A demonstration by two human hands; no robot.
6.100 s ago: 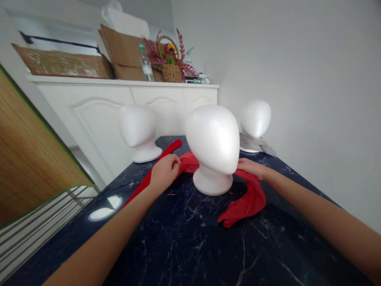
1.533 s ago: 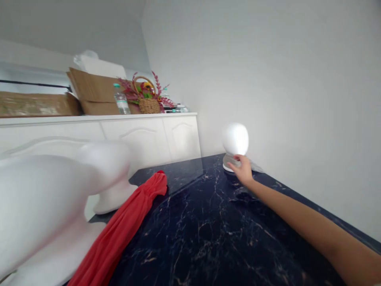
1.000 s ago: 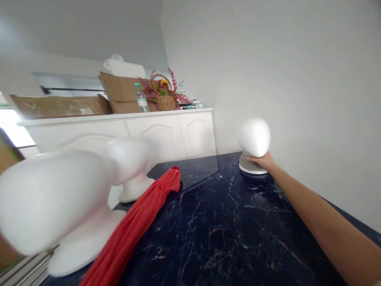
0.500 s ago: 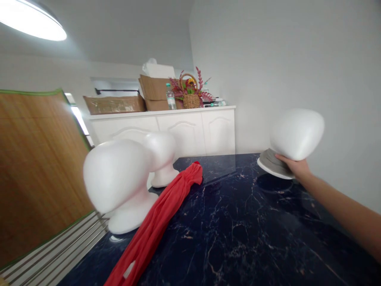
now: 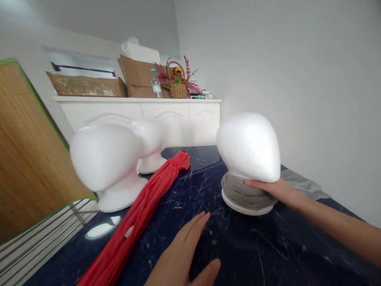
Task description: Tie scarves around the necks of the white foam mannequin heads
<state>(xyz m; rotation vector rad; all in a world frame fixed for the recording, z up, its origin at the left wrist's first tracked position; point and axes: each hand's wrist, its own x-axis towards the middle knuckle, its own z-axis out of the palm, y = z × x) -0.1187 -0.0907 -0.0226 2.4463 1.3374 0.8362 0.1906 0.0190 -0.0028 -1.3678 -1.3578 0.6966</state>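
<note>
A white foam mannequin head (image 5: 248,145) stands at the right of the dark blue marbled table (image 5: 232,246). Grey cloth (image 5: 247,192) is wrapped round its neck, and more grey fabric (image 5: 303,184) trails behind on the table. My right hand (image 5: 269,188) grips the neck through the cloth, its thumb in front and the other fingers hidden behind. Low in the middle, my left hand (image 5: 184,254) is open over the table, fingers stretched and thumb apart, touching no object. Left of it lies a long gathered red cloth (image 5: 149,214) with a small white tag.
Two other white foam heads, a near one (image 5: 104,159) and a farther one (image 5: 149,139), stand at the left. Behind is a white cabinet (image 5: 175,119) bearing cardboard boxes (image 5: 89,85), a bottle (image 5: 156,84) and a flower basket (image 5: 178,90). A metal rack (image 5: 44,234) borders the table's left.
My right hand has brought the wrapped foam head leftward and nearer. My left hand has come into view from below. The grey fabric behind now shows. The view has shifted slightly.
</note>
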